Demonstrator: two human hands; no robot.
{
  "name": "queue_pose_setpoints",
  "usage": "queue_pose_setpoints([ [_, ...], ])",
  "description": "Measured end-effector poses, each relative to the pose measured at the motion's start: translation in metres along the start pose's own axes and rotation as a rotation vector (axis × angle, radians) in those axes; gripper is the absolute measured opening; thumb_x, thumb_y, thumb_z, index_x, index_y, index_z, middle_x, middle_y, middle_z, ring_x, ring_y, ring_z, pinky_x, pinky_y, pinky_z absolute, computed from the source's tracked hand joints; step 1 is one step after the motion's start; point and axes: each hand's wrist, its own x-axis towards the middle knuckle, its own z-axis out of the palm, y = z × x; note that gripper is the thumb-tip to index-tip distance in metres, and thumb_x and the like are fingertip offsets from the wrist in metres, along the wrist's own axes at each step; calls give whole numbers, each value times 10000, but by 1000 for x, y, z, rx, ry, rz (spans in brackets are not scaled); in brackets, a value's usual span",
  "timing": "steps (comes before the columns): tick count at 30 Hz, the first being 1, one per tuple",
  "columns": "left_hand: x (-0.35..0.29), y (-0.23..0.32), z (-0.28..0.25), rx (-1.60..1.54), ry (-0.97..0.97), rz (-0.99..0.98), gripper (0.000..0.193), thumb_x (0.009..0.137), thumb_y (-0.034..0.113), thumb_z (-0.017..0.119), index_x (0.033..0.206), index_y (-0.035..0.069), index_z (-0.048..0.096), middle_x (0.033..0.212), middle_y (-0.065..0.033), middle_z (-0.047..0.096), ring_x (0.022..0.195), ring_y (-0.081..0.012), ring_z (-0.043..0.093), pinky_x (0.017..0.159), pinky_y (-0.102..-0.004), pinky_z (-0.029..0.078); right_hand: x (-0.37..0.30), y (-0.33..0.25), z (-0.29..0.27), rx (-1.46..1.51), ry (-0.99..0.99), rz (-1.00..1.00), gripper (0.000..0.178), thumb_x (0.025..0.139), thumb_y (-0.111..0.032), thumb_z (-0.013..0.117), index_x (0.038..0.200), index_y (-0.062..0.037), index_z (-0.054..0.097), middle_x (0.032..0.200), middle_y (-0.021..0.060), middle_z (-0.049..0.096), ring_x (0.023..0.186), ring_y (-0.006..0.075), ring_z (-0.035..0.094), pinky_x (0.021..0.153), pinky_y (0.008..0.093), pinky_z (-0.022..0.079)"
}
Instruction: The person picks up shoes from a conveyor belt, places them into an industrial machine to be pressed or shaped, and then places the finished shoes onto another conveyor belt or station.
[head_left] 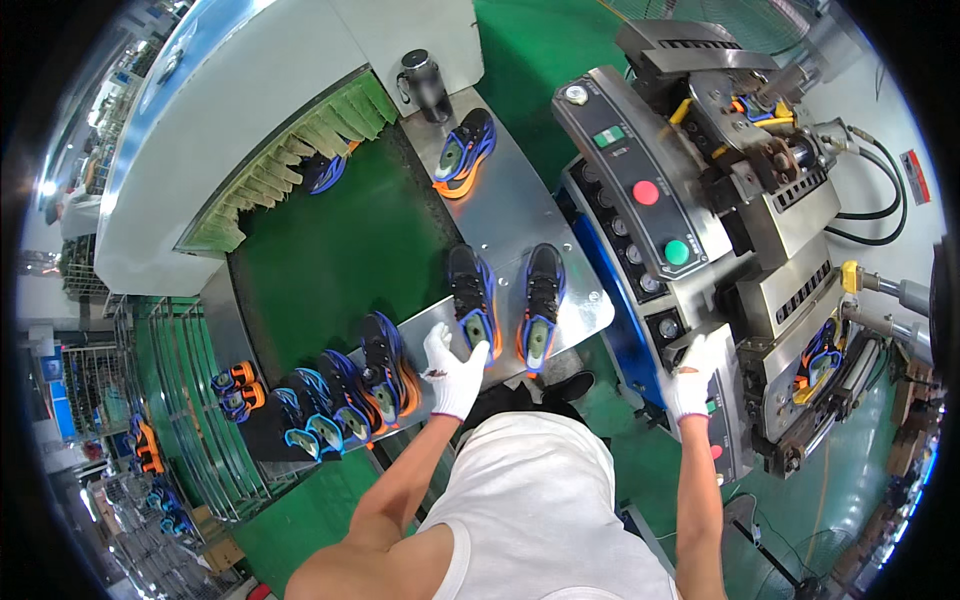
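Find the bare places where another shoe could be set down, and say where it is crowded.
Bare: the green surface between the bristle curtain and the row of shoes; also the metal shelf between the single shoe and the pair of shoes. Crowded: left of the left hand, where the row stands close together.

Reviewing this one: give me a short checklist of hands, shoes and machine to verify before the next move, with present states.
1. Gloves worn: ok; left hand and right hand both wear white ones.
2. Left hand free: ok; fingers spread, nothing held.
3. Two nearest shoes upright on the metal tabletop: ok; left shoe and right shoe stand side by side.
4. Right hand touching the lower control panel: cannot tell; they overlap in view.
5. Lower machine station without a shoe: not ok; a blue-and-orange shoe sits there.
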Motion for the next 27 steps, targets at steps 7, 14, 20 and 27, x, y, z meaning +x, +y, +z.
queue_pose_setpoints([
  [7,41,-43,63,54,-231,-176,504,727,193,798,1149,0,600,1044,-197,691,969,-384,681,884,-460,546,23,-127,-13,358,1,-153,1077,782,-355,844,1549,113,249,1595,333,293,1516,475,227,1251,480,197],
  [14,77,-20,50,122,-554,68,795,745,482,784,1308,-11,514,1200,-267,612,1148,-446,599,958,-528,501,42,-260,77,640,96,-70,703,815,-158,815,1385,60,467,1307,212,617,1171,271,621,1010,386,481],
  [20,311,-95,-46,221,-268,366,400,870,254,715,1162,-4,620,1185,-206,635,1119,-391,596,985,-490,481,63,-257,58,698,102,101,796,831,-148,822,1467,83,402,1359,259,591,1250,313,591,1089,390,435],
  [27,616,-167,-141,756,-85,-20,831,758,499,829,1382,10,579,1381,-257,613,1302,-387,572,1089,-465,450,67,-276,43,736,32,132,770,831,-34,803,1483,25,397,1316,184,611,1160,241,619,1044,368,477],
])
